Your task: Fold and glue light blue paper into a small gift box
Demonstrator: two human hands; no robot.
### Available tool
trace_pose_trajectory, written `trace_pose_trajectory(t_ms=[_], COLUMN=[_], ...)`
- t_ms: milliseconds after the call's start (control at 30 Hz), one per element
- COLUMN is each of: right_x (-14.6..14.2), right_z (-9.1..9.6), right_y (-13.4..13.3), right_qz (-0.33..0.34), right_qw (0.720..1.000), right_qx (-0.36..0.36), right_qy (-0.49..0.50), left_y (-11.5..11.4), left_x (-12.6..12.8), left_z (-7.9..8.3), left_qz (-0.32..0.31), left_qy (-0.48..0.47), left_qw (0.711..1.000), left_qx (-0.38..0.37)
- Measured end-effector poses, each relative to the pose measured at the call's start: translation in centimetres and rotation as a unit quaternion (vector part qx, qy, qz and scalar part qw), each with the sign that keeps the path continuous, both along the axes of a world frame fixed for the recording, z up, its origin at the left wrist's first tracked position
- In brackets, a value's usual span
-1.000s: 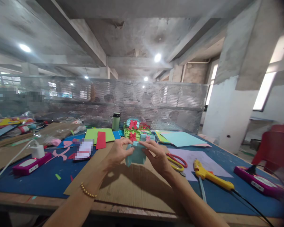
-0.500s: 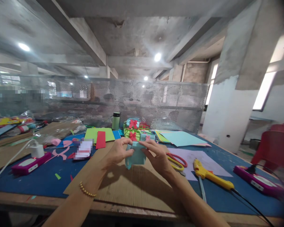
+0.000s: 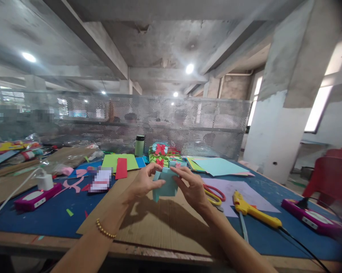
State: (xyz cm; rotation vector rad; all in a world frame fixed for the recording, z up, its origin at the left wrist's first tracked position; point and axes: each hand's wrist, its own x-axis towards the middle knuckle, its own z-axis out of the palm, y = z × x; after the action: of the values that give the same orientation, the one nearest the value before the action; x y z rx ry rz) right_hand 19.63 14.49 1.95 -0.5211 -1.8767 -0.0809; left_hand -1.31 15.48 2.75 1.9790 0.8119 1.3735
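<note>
Both my hands hold a small light-blue paper box just above a brown cardboard sheet on the table. My left hand grips its left side with thumb and fingers closed. My right hand pinches its upper right edge. A gold bead bracelet circles my left wrist. Behind the box stands a stack of finished paper boxes with red bows.
Scissors with red and yellow handles and a yellow glue gun lie to the right. Two magenta devices sit at either side. Coloured paper sheets, a green cup and a mesh screen lie beyond.
Both hands have lifted the blue box slightly and shifted their fingers along its top edge. Everything else on the table stays put.
</note>
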Motion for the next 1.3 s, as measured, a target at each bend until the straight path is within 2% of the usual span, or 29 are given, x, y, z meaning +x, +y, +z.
trace_pose_trajectory(t_ms=[167, 367, 533, 733, 933, 1100, 1300], right_x=[-0.1, -0.2, -0.2, -0.3, -0.3, -0.1, 0.2], right_z=[0.0, 0.2, 0.1, 0.2, 0.4, 0.5, 0.2], right_y=[0.1, -0.1, -0.3, -0.3, -0.5, -0.7, -0.3], right_qz=[-0.009, -0.017, -0.016, -0.011, 0.0, -0.013, -0.005], right_qw=[1.0, 0.999, 1.0, 1.0, 1.0, 0.998, 0.996], right_qx=[0.022, 0.032, 0.02, 0.014, 0.018, 0.049, 0.064], right_qy=[0.001, -0.008, -0.007, -0.004, -0.003, -0.024, -0.07], left_y=[-0.7, -1.4, -1.4, -1.2, -0.7, -0.5, -0.5], left_x=[0.3, 0.9, 0.9, 0.7, 0.4, 0.2, 0.2], left_z=[0.4, 0.5, 0.4, 0.5, 0.1, 0.0, -0.1], left_qz=[0.037, 0.018, 0.042, 0.081, 0.068, 0.062, 0.09], left_qy=[0.022, 0.03, -0.006, 0.02, 0.003, 0.005, 0.033], left_qw=[0.999, 0.999, 0.999, 0.994, 0.995, 0.995, 0.984], left_qx=[-0.012, -0.041, -0.012, 0.064, 0.075, 0.08, 0.15])
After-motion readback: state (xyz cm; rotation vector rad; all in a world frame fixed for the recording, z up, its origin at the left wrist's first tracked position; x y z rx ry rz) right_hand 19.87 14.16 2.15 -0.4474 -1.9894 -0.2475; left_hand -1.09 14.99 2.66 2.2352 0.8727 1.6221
